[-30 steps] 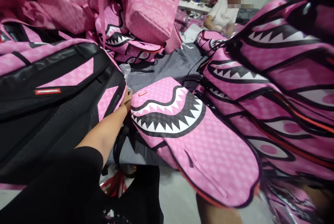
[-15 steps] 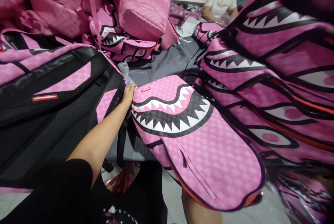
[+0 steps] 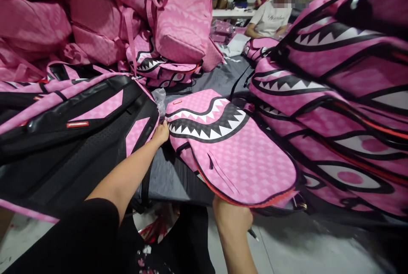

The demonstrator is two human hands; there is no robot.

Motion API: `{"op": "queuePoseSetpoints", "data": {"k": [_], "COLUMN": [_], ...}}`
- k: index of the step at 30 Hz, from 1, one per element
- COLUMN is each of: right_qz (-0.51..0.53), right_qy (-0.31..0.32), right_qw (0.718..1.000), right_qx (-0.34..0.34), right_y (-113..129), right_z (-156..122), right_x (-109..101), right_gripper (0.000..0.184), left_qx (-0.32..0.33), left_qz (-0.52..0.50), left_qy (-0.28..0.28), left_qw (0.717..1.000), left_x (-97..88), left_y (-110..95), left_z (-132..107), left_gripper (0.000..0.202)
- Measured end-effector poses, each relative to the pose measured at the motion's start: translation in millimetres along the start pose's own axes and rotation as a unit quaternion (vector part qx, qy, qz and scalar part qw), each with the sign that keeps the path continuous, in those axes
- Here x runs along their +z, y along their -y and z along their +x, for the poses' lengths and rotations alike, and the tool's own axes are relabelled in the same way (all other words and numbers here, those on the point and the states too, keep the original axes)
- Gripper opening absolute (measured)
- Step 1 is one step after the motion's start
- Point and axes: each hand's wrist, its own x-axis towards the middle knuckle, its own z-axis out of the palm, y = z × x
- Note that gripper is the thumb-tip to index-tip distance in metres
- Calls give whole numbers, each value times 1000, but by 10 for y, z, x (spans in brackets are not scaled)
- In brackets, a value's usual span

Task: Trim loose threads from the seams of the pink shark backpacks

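A pink checkered backpack point(image 3: 245, 155) with a black-and-white shark mouth lies front side up before me, its mouth end pointing away. My left hand point(image 3: 162, 132) is closed on its left edge, beside a crumpled clear plastic wrap point(image 3: 160, 100). At the near rim, by the red-edged zipper point(image 3: 223, 197), my right hand point(image 3: 234, 216) is closed, knuckles up and fingers mostly hidden. A thin dark thing with a pale tip point(image 3: 253, 234) sticks out of that fist; its kind cannot be made out.
A large backpack, black back panel up point(image 3: 95, 138), lies on the left. Pink backpacks point(image 3: 181, 18) are heaped behind it. More shark-mouth backpacks point(image 3: 350, 138) are stacked high on the right. Across the grey-covered table point(image 3: 219, 76) sits a person in a white shirt point(image 3: 270, 16).
The backpack's near end has risen and shifted left, flatter over the table edge. My right hand has come up to its near rim. My left hand has slid slightly down its left edge.
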Motion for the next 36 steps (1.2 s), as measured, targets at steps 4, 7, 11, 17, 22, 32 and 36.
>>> {"op": "queuePoseSetpoints", "data": {"k": [4, 7, 11, 17, 22, 32, 36], "right_qz": [-95, -88, -42, -24, -58, -131, -114], "right_qy": [-12, -60, -33, 45, 84, -11, -58], "right_qw": [994, 990, 995, 998, 994, 991, 985], "right_qx": [-43, -96, -80, 24, 42, -8, -111], "right_y": [-31, 83, 316, 419, 233, 672, 756], "right_z": [-188, -21, 392, 739, 554, 202, 319], "right_x": [-21, -48, -41, -101, -175, -144, -39], "right_gripper": [32, 37, 44, 42, 32, 36, 32], "left_qx": [59, 80, 95, 123, 162, 175, 125], "left_qz": [75, 118, 162, 181, 137, -43, -44], "left_qy": [9, 3, -8, 21, 76, 27, 7], "left_qw": [995, 990, 982, 975, 974, 983, 991], "left_x": [-33, 1, 0, -277, -415, 115, 46], "left_y": [181, 290, 419, 662, 631, -423, -298], "left_z": [-242, -319, -313, -150, -190, -161, 261], "left_gripper": [40, 42, 45, 49, 60, 46, 43]}}
